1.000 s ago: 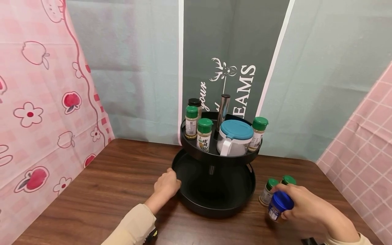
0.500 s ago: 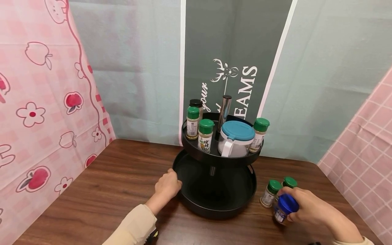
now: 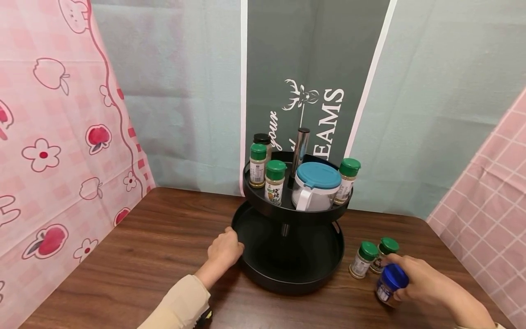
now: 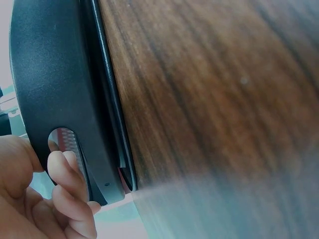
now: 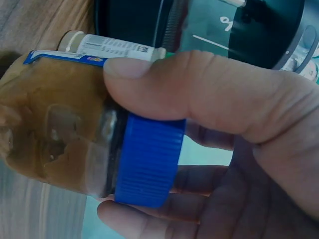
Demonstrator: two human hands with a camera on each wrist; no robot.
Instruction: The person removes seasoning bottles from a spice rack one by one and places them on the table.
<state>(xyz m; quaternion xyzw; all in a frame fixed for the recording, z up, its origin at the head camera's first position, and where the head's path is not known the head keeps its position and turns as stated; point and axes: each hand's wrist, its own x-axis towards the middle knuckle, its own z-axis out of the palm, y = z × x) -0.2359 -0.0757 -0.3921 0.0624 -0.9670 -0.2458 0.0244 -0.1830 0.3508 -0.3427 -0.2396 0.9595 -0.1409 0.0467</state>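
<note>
My left hand (image 3: 224, 249) grips the left rim of the lower tray (image 3: 287, 286) of a black two-tier turntable rack. In the left wrist view, curled fingers (image 4: 67, 177) hook at the oval cutout in the tray's wall. To the right of the rack, my right hand (image 3: 425, 279) holds a jar (image 3: 385, 291) with a blue lid, slightly tilted. Brown paste fills the jar (image 5: 60, 119) in the right wrist view, where the thumb presses its side. Two green-capped seasoning bottles, one nearer (image 3: 360, 262) and one behind (image 3: 385, 249), stand on the table beside the jar.
On the upper tray (image 3: 271, 211) stand several seasoning bottles, such as one with a green cap (image 3: 274, 185), and a clear canister (image 3: 316, 185) with a blue-green lid. A metal post (image 3: 301, 148) rises at its centre. Cloth hangs behind the wooden table (image 3: 176, 219).
My right hand has carried the blue-lidded jar a little to the right, away from the rack, uncovering more of the rear green-capped bottle. My left hand stays on the tray rim.
</note>
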